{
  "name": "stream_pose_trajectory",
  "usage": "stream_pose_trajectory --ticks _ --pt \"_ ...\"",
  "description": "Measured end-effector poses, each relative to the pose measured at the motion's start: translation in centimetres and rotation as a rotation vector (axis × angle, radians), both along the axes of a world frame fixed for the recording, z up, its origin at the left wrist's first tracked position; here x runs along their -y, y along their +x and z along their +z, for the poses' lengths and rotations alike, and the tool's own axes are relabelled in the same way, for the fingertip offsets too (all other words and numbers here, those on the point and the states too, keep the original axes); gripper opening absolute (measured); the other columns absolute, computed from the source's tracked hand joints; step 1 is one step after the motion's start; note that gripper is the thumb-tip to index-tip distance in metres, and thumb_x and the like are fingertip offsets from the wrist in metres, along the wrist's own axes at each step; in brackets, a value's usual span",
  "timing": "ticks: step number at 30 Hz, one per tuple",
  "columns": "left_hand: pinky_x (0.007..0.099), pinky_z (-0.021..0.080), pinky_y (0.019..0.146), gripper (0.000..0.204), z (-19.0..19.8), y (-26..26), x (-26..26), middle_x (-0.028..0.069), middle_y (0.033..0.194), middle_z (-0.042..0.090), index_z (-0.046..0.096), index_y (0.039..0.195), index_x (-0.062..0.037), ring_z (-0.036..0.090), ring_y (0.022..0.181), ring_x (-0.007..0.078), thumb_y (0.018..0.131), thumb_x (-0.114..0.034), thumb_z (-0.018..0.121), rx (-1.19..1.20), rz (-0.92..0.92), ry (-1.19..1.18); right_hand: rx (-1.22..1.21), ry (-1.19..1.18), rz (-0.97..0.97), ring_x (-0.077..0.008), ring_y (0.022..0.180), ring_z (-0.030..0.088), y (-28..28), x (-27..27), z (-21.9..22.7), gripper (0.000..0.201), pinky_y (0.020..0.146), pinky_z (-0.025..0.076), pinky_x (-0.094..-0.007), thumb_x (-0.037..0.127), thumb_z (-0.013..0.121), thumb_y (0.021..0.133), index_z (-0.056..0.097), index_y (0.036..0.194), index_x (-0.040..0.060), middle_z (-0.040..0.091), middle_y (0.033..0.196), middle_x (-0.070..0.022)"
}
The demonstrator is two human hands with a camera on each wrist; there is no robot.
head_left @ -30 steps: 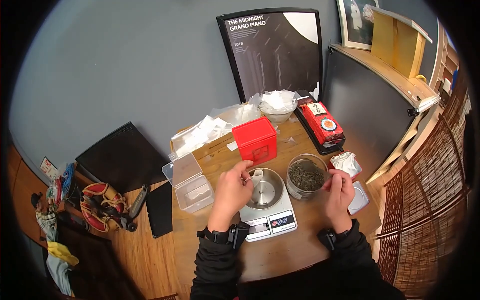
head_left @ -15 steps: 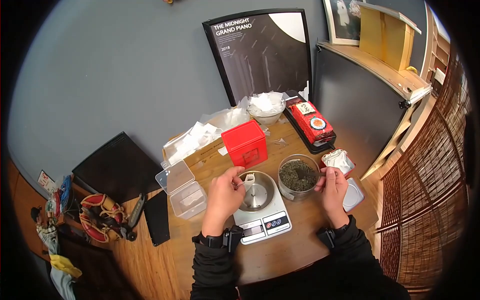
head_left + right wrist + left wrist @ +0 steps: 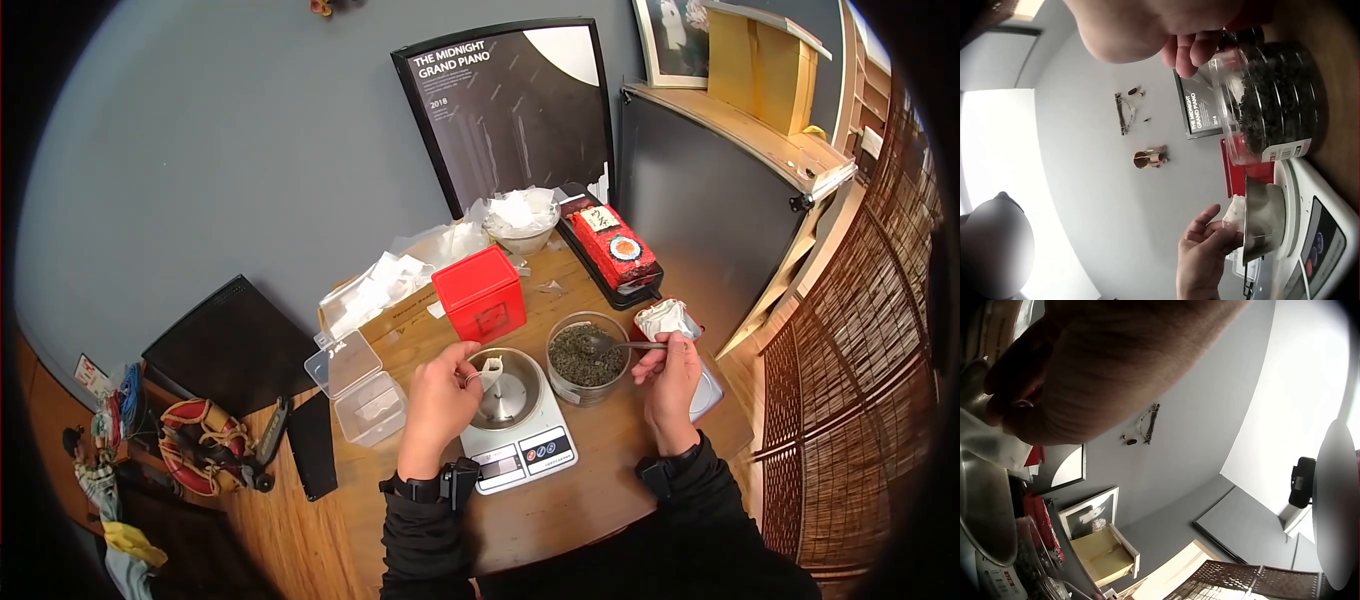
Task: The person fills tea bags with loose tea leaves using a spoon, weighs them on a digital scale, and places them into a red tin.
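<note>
My left hand (image 3: 440, 395) pinches a small white tea bag (image 3: 491, 372), its mouth upward, over the near-left side of a metal bowl (image 3: 527, 388). The bowl sits on a white kitchen scale (image 3: 548, 455), and a few dark bits lie in its bottom. Just right of it stands a clear plastic jar (image 3: 1285, 100) of dried tea leaves (image 3: 585, 365). My right hand (image 3: 670, 385) holds a metal spoon (image 3: 640, 345) by the handle, and the spoon's tip is down among the leaves. In the left wrist view the white bag (image 3: 994, 444) hangs below my fingertips.
Behind the bowl stands a red box (image 3: 480, 290). An open clear plastic case (image 3: 370, 408) is at the left. White bags fill a glass bowl (image 3: 525, 240) and a box at the back. A red package (image 3: 612, 245) and a red tin with white lining (image 3: 668, 320) stand right.
The spoon has gone from above the jar down into the leaves, and my right hand has turned so more of the handle shows. My left hand keeps the tea bag over the bowl.
</note>
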State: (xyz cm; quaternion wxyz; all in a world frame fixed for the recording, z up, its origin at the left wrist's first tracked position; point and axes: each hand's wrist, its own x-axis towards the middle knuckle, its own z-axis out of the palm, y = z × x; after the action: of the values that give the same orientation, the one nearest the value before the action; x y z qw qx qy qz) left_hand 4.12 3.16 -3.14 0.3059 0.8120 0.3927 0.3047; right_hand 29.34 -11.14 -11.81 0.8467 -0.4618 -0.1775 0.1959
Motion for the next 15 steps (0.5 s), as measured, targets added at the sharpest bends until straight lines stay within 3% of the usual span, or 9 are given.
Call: stream_pose_trajectory --ticks 10,15 --pt "0.0352 0.053 0.064 0.038 -0.3 0.0 0.0 0.0110 0.076 0.070 0.069 0.114 -0.0024 0.068 0.065 0.0248 0.077 0.002 0.065 -0.003 -0.012 -0.002 -0.074 0.041 0.024 -0.0155 0.051 0.060 -0.2 0.2 0.3 0.032 0.045 0.045 -0.0253 0.031 0.045 0.108 0.057 0.101 0.0031 0.062 0.066 -0.0064" --pt "0.0353 0.053 0.064 0.038 -0.2 0.0 0.0 0.0112 0.076 0.070 0.069 0.115 -0.0023 0.068 0.066 0.0254 0.077 0.002 0.065 -0.007 -0.009 -0.016 0.148 -0.120 0.024 -0.0120 0.052 0.059 -0.1 -0.1 -0.8 0.031 0.046 0.045 -0.0236 0.032 0.047 0.107 0.059 0.103 0.0029 0.062 0.067 -0.0039"
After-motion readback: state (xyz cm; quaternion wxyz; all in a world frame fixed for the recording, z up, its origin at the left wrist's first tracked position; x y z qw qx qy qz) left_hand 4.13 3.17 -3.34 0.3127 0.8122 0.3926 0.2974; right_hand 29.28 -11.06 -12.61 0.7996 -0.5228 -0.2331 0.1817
